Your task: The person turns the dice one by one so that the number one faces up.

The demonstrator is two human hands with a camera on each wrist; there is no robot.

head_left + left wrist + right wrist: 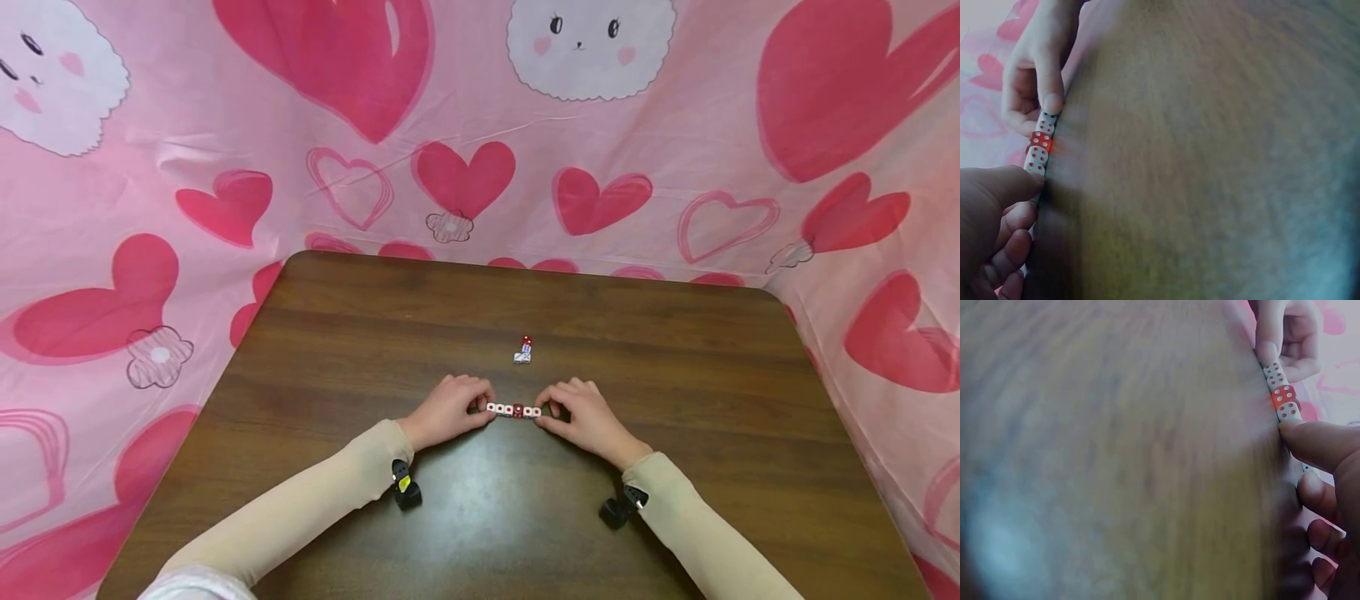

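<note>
A straight row of dice (508, 410), mostly white with one red die (518, 411) among them, stretches from hand to hand in the head view. My left hand (448, 410) pinches the row's left end between thumb and fingers. At the opposite end, my right hand (588, 419) does the same. The left wrist view shows the red die (1041, 140) between white dice, with the left thumb (1019, 184) at the near end. In the right wrist view the right thumb (1310, 439) presses the near end. Fingers cover the outermost dice. Whether the row touches the table cannot be told.
Beyond the row, a small cluster of dice (522, 357), white ones with a red die (527, 340) at its far end, sits on the brown wooden table (360, 333). Pink heart-patterned cloth (465, 117) hangs around the table's back and sides.
</note>
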